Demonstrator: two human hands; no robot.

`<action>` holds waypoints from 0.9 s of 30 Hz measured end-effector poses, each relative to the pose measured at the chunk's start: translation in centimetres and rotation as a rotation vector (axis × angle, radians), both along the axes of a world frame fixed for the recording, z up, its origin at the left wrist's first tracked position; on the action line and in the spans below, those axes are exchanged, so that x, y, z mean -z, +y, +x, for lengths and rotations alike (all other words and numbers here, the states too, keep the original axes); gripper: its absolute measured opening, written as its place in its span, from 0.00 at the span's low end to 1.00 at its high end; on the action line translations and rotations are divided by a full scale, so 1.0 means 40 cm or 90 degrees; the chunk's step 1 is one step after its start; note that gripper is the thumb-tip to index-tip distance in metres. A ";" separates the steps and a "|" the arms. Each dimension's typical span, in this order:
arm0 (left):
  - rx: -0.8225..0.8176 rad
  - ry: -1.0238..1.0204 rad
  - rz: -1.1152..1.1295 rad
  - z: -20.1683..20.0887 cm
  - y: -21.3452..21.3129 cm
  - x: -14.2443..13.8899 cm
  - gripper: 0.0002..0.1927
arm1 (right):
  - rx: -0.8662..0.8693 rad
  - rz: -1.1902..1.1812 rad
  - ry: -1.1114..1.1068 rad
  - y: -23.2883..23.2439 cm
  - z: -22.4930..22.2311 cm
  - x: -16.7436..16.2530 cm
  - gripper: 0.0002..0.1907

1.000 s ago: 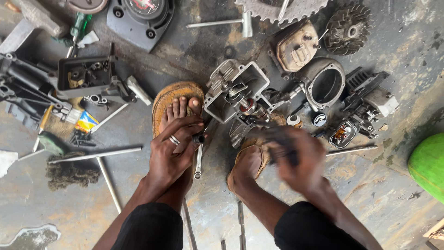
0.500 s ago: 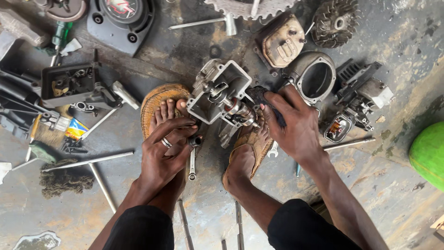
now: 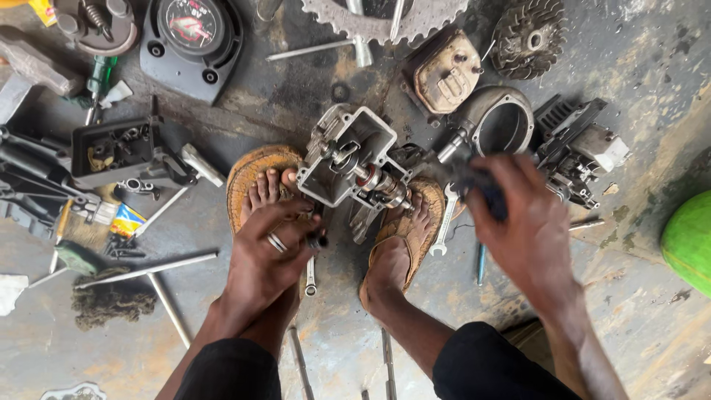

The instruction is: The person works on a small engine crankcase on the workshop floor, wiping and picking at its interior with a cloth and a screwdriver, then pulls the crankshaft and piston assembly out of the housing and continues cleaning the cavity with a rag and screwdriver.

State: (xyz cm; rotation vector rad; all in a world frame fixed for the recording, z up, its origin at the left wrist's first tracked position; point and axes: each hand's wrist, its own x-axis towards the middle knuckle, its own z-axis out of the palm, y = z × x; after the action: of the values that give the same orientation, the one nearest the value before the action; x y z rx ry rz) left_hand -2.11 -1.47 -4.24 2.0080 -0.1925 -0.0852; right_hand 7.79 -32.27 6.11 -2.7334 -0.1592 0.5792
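Head view: since half a second ago the right hand (image 3: pixel 529 222) has pulled back from the engine casing (image 3: pixel 354 157) toward right of centre, fist closed on a dark, blurred tool (image 3: pixel 474 181). Left hand (image 3: pixel 270 248) rests on the left foot, fingers curled loosely, nothing visibly held. Casing sits frame centre, propped between sandalled feet. Risk, I'd judge: ribbed cast metal, oily, could slide onto toes. Floor (image 3: pixel 637 311) gritty concrete.

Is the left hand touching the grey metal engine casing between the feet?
Cannot tell. In the head view the left hand rests on the sandalled foot, its fingertips beside the grey metal engine casing's lower corner; neither contact nor gap shows.
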 end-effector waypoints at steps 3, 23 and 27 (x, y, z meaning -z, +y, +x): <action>0.088 -0.038 0.096 0.031 0.008 -0.023 0.19 | 0.007 0.044 0.134 0.027 -0.045 0.001 0.14; -0.063 0.131 0.182 0.084 -0.049 -0.043 0.39 | -0.127 0.211 -0.109 0.133 -0.053 0.061 0.25; -0.075 0.026 0.109 0.140 -0.049 -0.065 0.58 | -0.123 0.144 -0.120 0.173 -0.035 0.072 0.24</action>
State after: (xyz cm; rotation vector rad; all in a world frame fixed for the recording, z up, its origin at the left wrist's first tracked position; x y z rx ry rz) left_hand 3.48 -3.44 -1.62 2.1812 -0.0414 -0.0687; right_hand 6.38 -25.34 3.25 -2.5637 -0.5071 0.3274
